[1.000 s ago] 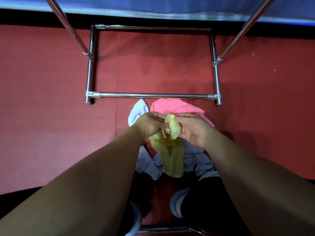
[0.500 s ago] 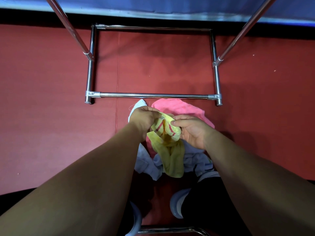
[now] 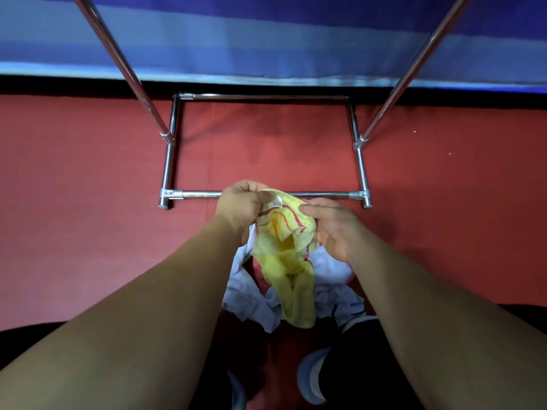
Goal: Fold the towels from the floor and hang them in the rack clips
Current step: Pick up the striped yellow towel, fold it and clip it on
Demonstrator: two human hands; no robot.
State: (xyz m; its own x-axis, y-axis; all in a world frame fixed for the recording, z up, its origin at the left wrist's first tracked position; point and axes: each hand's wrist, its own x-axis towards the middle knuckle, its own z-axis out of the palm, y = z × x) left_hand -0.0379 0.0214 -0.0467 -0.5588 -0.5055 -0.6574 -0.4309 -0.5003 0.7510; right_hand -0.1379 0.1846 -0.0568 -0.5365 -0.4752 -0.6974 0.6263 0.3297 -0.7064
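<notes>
Since a second ago the left hand and right hand have raised the crumpled yellow terry towel with red stripes to mid-frame and spread its top edge, exposing a white tag. Both sets of fingers pinch that edge; the towel's tail dangles over pale towels on the red floor. Folding seems only started.

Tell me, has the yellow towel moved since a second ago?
Yes. The yellow towel has risen: its top now overlaps the rack's near bottom bar, where earlier it sat below it.
</notes>
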